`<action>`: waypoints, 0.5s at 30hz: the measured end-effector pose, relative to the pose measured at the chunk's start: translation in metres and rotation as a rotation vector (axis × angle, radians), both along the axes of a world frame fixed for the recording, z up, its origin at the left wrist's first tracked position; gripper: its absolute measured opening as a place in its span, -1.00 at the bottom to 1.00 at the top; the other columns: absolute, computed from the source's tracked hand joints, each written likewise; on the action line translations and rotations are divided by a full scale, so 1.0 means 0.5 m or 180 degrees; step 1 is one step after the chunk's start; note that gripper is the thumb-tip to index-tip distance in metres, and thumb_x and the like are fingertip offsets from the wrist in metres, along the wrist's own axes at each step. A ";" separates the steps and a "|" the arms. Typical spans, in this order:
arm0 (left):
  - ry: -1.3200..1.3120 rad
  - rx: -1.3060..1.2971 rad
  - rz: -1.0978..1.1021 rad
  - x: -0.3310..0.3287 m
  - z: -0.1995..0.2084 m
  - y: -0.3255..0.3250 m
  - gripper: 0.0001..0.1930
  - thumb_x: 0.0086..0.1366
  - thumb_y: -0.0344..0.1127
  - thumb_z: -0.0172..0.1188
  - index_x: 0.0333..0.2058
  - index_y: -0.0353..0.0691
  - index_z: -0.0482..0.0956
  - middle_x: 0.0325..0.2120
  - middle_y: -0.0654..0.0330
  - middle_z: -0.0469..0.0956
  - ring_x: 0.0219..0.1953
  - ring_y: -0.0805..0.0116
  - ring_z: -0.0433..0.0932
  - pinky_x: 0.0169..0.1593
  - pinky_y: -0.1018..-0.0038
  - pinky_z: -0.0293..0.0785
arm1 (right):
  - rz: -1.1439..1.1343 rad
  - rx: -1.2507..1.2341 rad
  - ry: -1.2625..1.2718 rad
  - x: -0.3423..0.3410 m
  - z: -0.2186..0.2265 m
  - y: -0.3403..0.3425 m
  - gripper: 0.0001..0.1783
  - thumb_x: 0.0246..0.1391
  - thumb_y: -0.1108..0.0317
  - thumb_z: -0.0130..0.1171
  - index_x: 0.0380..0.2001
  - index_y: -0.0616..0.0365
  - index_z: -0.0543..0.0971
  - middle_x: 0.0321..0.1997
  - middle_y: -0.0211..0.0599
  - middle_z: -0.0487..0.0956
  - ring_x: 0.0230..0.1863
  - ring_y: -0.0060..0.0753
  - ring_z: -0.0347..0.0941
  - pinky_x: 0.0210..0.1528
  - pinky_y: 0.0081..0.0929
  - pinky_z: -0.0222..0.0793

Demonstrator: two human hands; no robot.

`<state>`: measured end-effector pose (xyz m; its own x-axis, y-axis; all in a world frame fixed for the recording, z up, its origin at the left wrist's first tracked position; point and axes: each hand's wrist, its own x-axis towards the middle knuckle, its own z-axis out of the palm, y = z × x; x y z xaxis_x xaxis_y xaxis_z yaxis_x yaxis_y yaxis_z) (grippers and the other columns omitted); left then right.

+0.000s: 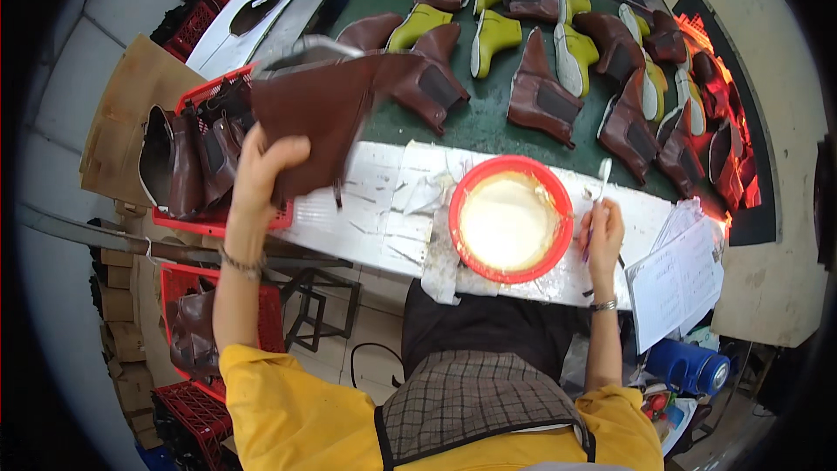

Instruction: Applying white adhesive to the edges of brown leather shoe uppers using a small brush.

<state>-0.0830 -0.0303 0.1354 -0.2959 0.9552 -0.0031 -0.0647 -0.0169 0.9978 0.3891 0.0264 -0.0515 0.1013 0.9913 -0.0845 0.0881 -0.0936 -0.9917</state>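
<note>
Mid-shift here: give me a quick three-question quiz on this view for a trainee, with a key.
1. What is the left hand holding?
2. True or false: the brush in the right hand has its head down in the red bowl.
3. Which lies just to the right of the right hand?
A: a red crate
B: papers
C: a green bowl

Key:
1. A brown boot.
2. False: the head points up, clear of the bowl, on its right.
3. B.
</note>
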 end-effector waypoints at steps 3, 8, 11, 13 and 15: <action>0.1991 0.0540 0.0145 -0.064 0.034 0.181 -0.35 0.03 -0.39 0.43 0.15 -0.37 0.51 -0.05 0.09 0.67 -0.03 0.23 0.65 0.12 0.37 0.52 | -0.0251 0.0286 -0.0083 -0.026 -0.051 -0.011 -0.76 0.48 0.24 -0.02 -0.06 0.20 0.48 -0.56 -0.56 0.39 -0.69 -0.82 0.14 -0.68 -0.73 0.05; 0.4102 0.0920 0.0623 -0.192 -0.022 0.463 -0.32 -0.05 -0.38 0.44 0.15 -0.04 0.55 -0.05 -0.03 0.66 -0.02 -0.01 0.65 0.09 0.28 0.54 | -0.0440 0.0185 0.0057 -0.034 -0.040 -0.014 -0.80 0.45 0.33 -0.01 -0.04 0.24 0.45 -0.55 -0.56 0.41 -0.64 -0.82 0.18 -0.65 -0.75 0.05; 0.4548 0.0400 0.0779 -0.230 -0.083 0.616 -0.32 -0.01 -0.38 0.44 0.17 0.06 0.52 0.00 0.15 0.62 0.06 -0.01 0.56 0.12 0.10 0.48 | -0.0532 0.0049 0.0040 -0.031 -0.038 -0.022 -0.82 0.45 0.36 -0.01 -0.04 0.24 0.45 -0.55 -0.56 0.42 -0.64 -0.82 0.18 -0.65 -0.75 0.05; 0.4666 0.0358 0.0845 -0.249 -0.132 0.700 -0.30 -0.01 -0.39 0.44 0.18 0.09 0.51 0.01 0.17 0.62 0.07 -0.01 0.55 0.14 0.05 0.45 | -0.0533 0.0015 -0.0035 -0.029 -0.045 -0.024 -0.83 0.44 0.37 -0.01 -0.05 0.23 0.44 -0.56 -0.56 0.41 -0.65 -0.82 0.18 -0.65 -0.76 0.05; 0.4807 -0.0012 0.0873 -0.270 -0.167 0.758 -0.24 0.01 -0.40 0.47 0.24 0.15 0.45 0.13 0.21 0.54 0.18 0.04 0.48 0.18 -0.08 0.39 | -0.0521 -0.0020 -0.0035 -0.031 -0.041 -0.025 -0.84 0.43 0.37 0.00 -0.05 0.23 0.44 -0.57 -0.57 0.41 -0.65 -0.82 0.18 -0.64 -0.76 0.06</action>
